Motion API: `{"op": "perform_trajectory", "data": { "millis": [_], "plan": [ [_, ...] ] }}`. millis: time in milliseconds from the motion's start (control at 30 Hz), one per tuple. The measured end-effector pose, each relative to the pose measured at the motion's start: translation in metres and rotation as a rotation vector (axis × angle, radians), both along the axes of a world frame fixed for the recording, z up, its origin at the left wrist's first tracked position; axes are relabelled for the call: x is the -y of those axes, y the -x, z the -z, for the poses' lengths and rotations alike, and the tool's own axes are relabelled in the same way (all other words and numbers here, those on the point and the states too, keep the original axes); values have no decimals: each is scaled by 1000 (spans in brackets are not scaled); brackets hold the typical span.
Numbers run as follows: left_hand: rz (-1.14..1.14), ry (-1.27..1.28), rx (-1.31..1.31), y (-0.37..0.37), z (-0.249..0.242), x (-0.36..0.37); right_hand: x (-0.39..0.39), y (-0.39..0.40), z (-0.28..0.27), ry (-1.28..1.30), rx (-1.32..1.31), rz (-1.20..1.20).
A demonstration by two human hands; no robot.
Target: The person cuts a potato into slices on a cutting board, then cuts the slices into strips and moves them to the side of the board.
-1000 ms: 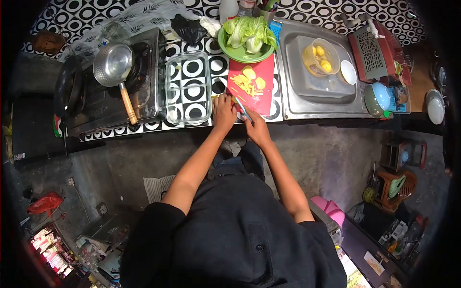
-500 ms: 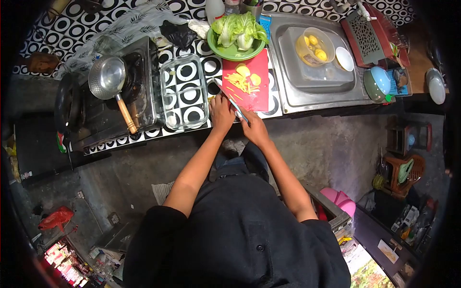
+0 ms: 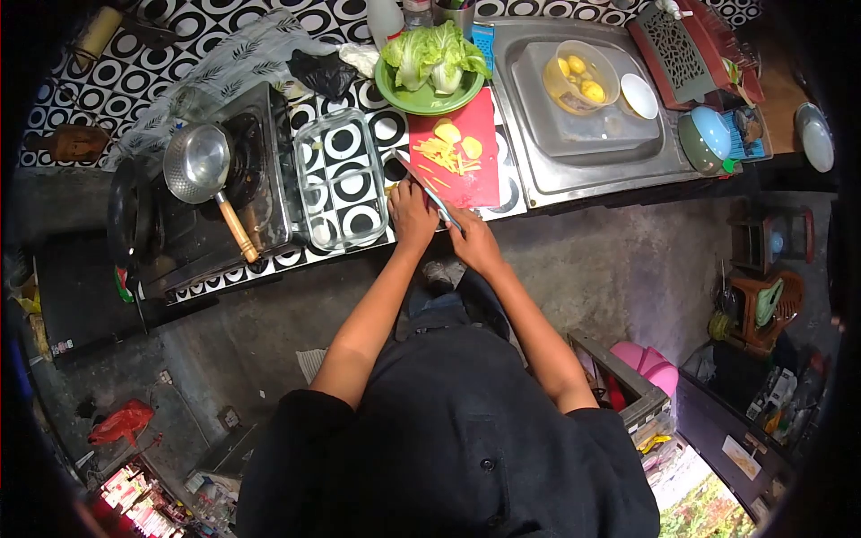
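Observation:
My right hand [image 3: 473,238] is closed round the handle of a knife [image 3: 425,185], whose blade points up and left over the near left edge of a red cutting board [image 3: 475,186]. Beside the blade, my left hand [image 3: 413,213] has its fingers bent at the board's near left corner; what they press on is hidden. Yellow strips [image 3: 439,155] and a few yellow slices [image 3: 471,148] lie on the board. Behind it, a green bowl [image 3: 430,105] holds leafy greens [image 3: 438,61].
A glass dish [image 3: 336,240] lies left of the board. Farther left, a saucepan [image 3: 196,161] sits on the stove [image 3: 273,179]. On the right, the steel sink [image 3: 538,186] holds a tub [image 3: 574,99] of yellow pieces and a white dish [image 3: 639,96].
The whole view has shifted slightly. Both hands and the knife remain at the board's near left corner, with little visible movement against the board.

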State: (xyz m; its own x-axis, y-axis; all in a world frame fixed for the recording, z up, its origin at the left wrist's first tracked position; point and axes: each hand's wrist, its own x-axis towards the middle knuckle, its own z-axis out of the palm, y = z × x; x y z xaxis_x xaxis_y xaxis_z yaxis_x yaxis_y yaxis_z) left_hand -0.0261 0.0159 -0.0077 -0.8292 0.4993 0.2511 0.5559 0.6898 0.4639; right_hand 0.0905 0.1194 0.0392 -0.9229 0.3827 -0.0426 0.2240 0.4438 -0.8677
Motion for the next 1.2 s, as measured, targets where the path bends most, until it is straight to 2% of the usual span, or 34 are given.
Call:
{"op": "perform_trajectory", "data": {
  "millis": [400,600,767,1200],
  "plan": [
    [5,10,37,2,1,0,-4,-1,-1,49,35,-10],
    [21,-11,37,3,-1,1,-2,-3,9,21,-92,-18],
    [25,-33,15,5,1,0,-2,-6,15,24,-68,-24],
    [-95,40,88,-1,-4,-11,-16,-6,21,113,-77,-102]
  ]
}}
